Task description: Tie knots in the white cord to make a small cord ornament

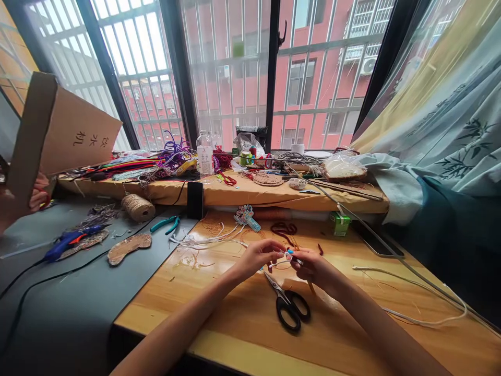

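Observation:
Above the wooden table [156,308], both my hands are closed at the fingertips, almost touching. My left hand [254,259] pinches one side of a thin white cord [278,263], which bends in a small loop between the fingers. The cord's other side is in the pinch of my right hand [315,269]. A small bright blue bit [289,251] shows at the right fingertips; what it is I cannot tell. Black-handled scissors [288,312] lie just below my hands, blades slightly parted. Dark red cord [284,228] and a patterned cutout with a light blue end [247,216] lie beyond.
At the left, another person's hand [38,194] holds a cardboard piece [80,130]. A blue glue gun [70,244], teal pliers [166,224] and a twine spool [138,207] lie on the grey table. Craft supplies crowd the windowsill ledge [235,194]. A long cable [364,222] crosses the right side.

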A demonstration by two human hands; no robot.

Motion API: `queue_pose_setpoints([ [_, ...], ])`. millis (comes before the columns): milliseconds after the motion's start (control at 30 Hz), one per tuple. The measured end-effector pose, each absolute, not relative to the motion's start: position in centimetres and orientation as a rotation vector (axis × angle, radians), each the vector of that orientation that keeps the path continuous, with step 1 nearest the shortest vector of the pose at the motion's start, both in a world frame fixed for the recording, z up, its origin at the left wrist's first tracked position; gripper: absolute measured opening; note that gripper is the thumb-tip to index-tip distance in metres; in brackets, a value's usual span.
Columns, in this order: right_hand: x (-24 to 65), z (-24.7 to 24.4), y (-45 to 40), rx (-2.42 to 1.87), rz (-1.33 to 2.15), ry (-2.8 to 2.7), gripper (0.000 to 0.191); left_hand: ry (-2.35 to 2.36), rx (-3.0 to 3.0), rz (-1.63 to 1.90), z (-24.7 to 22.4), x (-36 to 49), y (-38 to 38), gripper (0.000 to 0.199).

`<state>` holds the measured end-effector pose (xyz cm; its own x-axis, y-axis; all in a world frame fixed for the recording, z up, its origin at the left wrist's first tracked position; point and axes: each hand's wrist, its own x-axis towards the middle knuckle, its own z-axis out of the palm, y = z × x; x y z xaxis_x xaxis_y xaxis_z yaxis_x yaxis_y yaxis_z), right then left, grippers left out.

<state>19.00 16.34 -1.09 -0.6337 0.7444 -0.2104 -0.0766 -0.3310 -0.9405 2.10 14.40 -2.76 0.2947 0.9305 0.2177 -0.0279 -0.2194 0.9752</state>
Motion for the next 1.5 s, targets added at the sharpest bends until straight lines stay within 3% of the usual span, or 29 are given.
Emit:
queue_pose_setpoints([
  [600, 18.6, -1.1, 15.6, -0.973, 2.008, -1.312, 0.024, 0.986, 1.532, 1.227, -3.6, 3.0, 14.2, 0.016],
  [767, 18.4, -1.8, 16.4, -1.011, 1.853, -1.38, 0.027, 0.986, 1.469, 1.229, -3.7, 2.8, 14.5, 0.019],
  [967, 18.3, -2.4, 17.3, -0.981, 1.632, -1.5, 0.046, 1.046, 1.356, 1.26, -3.6, 2.3, 15.1, 0.028],
  [1133, 18.3, -1.8, 16.6, -1.05, 1.398, -1.639, 0.036, 1.022, 1.407, 1.232, -3.8, 2.5, 15.0, 0.027],
  [1500, 18.4, -2.1, 16.6, -1.017, 1.696, -1.352, 0.034, 1.196, 1.661, 1.258, -3.3, 2.8, 14.1, 0.023],
])
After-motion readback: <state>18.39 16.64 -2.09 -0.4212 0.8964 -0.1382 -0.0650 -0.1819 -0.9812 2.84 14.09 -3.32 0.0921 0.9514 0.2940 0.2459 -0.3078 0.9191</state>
